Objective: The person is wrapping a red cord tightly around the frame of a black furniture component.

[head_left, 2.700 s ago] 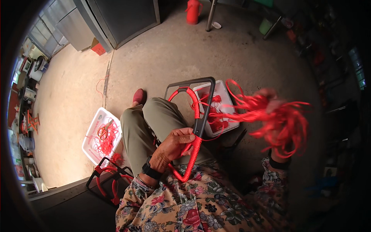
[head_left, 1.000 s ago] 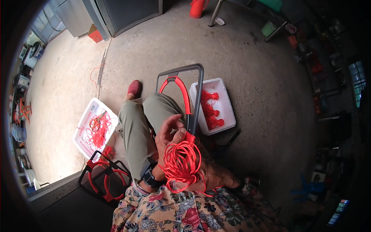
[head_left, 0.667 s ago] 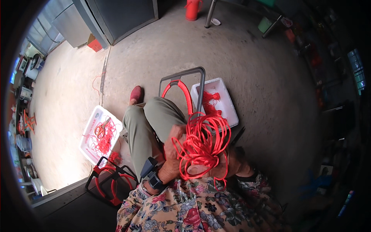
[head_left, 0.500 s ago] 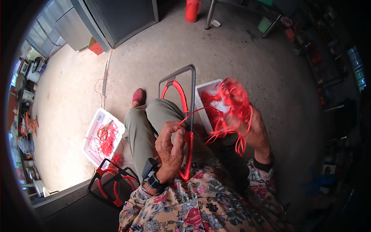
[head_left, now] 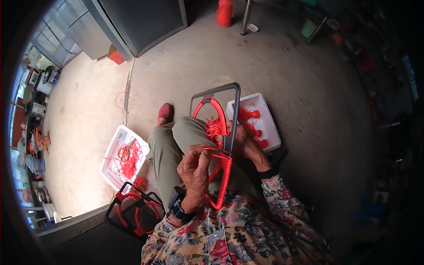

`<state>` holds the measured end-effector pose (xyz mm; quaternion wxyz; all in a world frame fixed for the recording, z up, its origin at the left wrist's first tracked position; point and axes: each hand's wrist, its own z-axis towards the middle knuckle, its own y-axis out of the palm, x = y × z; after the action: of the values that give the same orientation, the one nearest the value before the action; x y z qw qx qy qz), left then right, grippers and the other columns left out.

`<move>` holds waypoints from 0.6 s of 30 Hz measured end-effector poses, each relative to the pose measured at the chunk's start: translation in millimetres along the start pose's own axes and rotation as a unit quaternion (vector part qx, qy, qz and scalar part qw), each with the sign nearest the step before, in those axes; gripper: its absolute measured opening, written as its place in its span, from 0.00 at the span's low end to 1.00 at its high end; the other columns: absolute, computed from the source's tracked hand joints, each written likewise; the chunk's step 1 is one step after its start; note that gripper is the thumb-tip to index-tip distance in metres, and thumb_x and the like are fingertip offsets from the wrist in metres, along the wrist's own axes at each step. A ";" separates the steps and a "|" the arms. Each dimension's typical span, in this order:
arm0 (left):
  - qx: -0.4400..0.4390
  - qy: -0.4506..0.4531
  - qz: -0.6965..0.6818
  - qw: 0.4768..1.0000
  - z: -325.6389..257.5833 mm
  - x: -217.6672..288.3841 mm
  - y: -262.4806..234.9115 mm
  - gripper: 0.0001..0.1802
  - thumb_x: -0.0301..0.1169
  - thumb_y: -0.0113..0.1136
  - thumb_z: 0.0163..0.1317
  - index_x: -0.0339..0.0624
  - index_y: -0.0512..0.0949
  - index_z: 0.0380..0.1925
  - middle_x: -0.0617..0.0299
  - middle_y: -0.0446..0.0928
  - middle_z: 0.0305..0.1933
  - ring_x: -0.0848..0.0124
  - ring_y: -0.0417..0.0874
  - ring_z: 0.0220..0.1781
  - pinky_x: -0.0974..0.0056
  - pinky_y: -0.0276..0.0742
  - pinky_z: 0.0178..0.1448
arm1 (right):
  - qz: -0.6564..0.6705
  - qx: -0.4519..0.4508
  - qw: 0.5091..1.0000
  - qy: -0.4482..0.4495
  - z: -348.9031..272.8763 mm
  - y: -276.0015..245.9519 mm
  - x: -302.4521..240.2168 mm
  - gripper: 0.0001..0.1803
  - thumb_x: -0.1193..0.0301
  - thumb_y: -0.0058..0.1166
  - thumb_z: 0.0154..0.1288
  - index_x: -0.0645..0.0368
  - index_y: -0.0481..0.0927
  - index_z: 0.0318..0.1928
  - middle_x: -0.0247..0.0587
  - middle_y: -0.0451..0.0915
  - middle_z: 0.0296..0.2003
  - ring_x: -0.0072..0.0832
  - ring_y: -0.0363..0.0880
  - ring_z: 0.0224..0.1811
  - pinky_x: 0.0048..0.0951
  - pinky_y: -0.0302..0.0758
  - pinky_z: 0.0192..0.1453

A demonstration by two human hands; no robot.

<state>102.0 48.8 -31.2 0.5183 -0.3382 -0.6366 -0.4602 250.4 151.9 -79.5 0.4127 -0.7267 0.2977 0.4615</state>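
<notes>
A black frame with a curved inner bar leans upright over my lap. Red cord is wound tightly in coils along its near right side, and the inner bar is red too. My left hand pinches the red cord at the upper end of these coils, fingers closed. Behind the frame's right bar, my right hand is closed on a loose bundle of red cord, which shows through the frame's opening. The bar hides part of that hand's fingers.
At right stands a white box with red cord bundles. A white tray at left holds tangled red cord and scissors. More black-and-red frames lie beside my left arm. A red thermos and a table leg are farther off.
My right hand has swung left from above the white box, taking the cord bundle behind the frame. The frame has shifted slightly right. My left hand keeps its pinch.
</notes>
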 end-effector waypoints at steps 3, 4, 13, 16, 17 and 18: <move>0.007 0.122 0.209 0.970 5.2 -3.4 -10.2 0.04 0.22 0.57 0.59 0.31 0.79 0.31 0.55 0.72 0.49 0.71 0.75 0.47 0.68 0.72 0.49 | 0.158 -0.040 0.977 -0.140 -4.4 14.8 -17.6 0.13 0.69 0.62 0.57 0.65 0.78 0.39 0.36 0.78 0.32 0.24 0.75 0.37 0.25 0.73 0.44; 0.011 0.137 0.242 0.960 4.8 -0.8 -10.6 0.04 0.22 0.58 0.58 0.30 0.78 0.30 0.55 0.72 0.50 0.70 0.75 0.48 0.66 0.72 0.51 | 0.158 -0.042 0.976 -0.141 -1.9 16.7 -13.4 0.13 0.69 0.62 0.57 0.65 0.78 0.39 0.36 0.78 0.32 0.24 0.75 0.37 0.25 0.73 0.44; -0.033 0.077 0.128 0.988 10.2 -7.6 -13.2 0.03 0.21 0.56 0.60 0.31 0.77 0.32 0.57 0.71 0.49 0.76 0.75 0.35 0.73 0.72 0.37 | 0.344 -0.104 0.932 -0.039 -17.5 14.1 -21.1 0.15 0.75 0.56 0.60 0.62 0.75 0.48 0.30 0.77 0.38 0.16 0.73 0.39 0.18 0.72 0.44; -0.007 0.112 0.163 0.980 7.1 -2.6 -6.1 0.01 0.20 0.56 0.58 0.32 0.76 0.29 0.58 0.73 0.44 0.77 0.74 0.34 0.73 0.71 0.37 | 0.251 -0.074 0.962 -0.077 -21.9 6.5 -18.3 0.17 0.77 0.55 0.58 0.61 0.73 0.50 0.29 0.76 0.38 0.16 0.73 0.41 0.20 0.72 0.45; 0.019 0.129 0.172 0.976 5.2 -1.1 -3.8 0.01 0.19 0.56 0.57 0.32 0.75 0.27 0.58 0.73 0.41 0.76 0.74 0.34 0.73 0.71 0.37 | 0.110 -0.052 0.987 -0.108 -24.7 1.5 -15.4 0.18 0.77 0.55 0.57 0.61 0.73 0.50 0.30 0.75 0.39 0.17 0.73 0.43 0.21 0.73 0.45; 0.018 0.131 0.171 0.976 4.3 -1.9 -4.5 0.01 0.19 0.56 0.57 0.32 0.75 0.27 0.58 0.73 0.41 0.76 0.74 0.34 0.73 0.71 0.37 | 0.109 -0.050 0.987 -0.109 -30.8 -2.5 -14.1 0.18 0.77 0.55 0.57 0.61 0.73 0.50 0.30 0.75 0.39 0.17 0.73 0.43 0.21 0.73 0.45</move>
<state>96.9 51.3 -34.3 0.6740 -0.3694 -0.5041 -0.3939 259.9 126.9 -58.6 0.3533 -0.6549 0.3047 0.5945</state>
